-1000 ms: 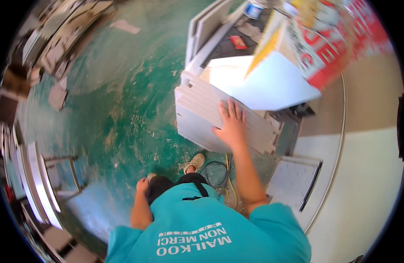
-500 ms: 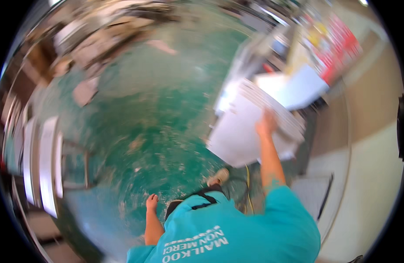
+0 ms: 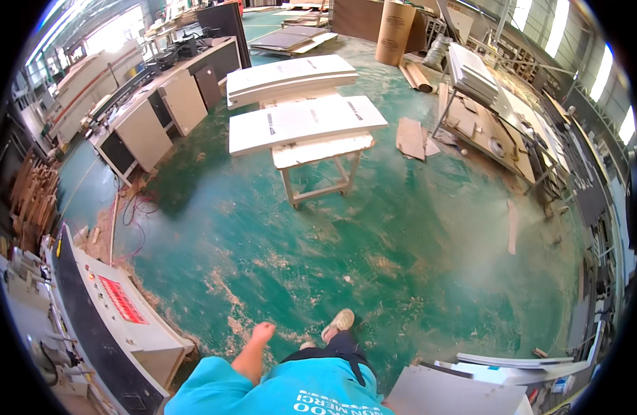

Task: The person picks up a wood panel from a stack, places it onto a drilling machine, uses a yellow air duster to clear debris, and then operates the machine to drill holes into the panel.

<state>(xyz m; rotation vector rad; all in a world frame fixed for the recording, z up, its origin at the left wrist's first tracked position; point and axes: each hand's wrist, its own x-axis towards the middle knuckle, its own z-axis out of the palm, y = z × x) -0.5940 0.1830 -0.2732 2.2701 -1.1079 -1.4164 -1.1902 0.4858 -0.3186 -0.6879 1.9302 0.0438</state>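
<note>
On a dusty green-painted concrete-like workshop floor (image 3: 415, 297), standing right of a sloped, red-panelled white machine console (image 3: 152, 335); angling the left forearm forward, left hand (image 3: 262, 333) loosely closed; cannot tell the out-of-view right hand's state; just left of a flat pale-grey rectangular board (image 3: 456, 391).

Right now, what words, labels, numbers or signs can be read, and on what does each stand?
Wording itself left out; print stands here:
Turquoise cloth shirt: large white lettering, upside down, partly cut off at the lower edge.
White rectangular panels: small dark marks, too small to read.
Tall brown cardboard tube: faint print, too small.
Red rectangular plate on the pale machine cabinet: pale marks, too small.
Flat pale-grey board: none visible.
</note>
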